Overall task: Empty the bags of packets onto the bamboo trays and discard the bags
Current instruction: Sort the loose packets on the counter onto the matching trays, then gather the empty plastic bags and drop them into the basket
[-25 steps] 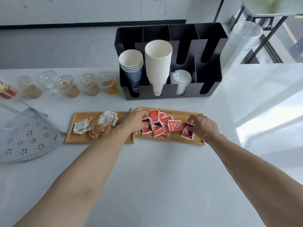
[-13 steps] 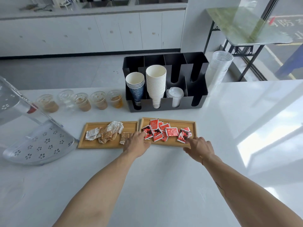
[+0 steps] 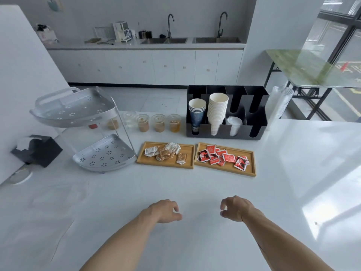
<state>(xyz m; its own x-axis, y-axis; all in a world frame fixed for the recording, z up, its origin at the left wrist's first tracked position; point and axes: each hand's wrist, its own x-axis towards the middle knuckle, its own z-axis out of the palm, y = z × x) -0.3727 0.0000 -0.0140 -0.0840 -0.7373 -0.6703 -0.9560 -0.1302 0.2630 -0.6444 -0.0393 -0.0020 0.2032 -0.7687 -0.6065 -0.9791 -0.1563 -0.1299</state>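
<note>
At ten o'clock on the white counter (image 3: 293, 173) stands a two-tier rack (image 3: 93, 133). At twelve o'clock two bamboo trays touch: the left tray (image 3: 143, 160) holds brown and white packets (image 3: 166, 153), the right tray (image 3: 252, 169) red packets (image 3: 222, 158). Well short of them, the left hand (image 3: 163, 211) and right hand (image 3: 236, 208) hover loosely curled, holding nothing.

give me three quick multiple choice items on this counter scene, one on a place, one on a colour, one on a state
1. Where do the red packets lie?
A. on the right bamboo tray
B. in the black cup holder
C. on the silver rack

2. What colour is the cup holder?
A. white
B. black
C. green

3. What are the hands doing?
A. holding a bag
B. lifting a tray
C. holding nothing

Key: 1 A, they lie on the right bamboo tray. 2 B, its walls are black. 3 C, the left hand and right hand hover over the white counter, nothing in them.
</note>
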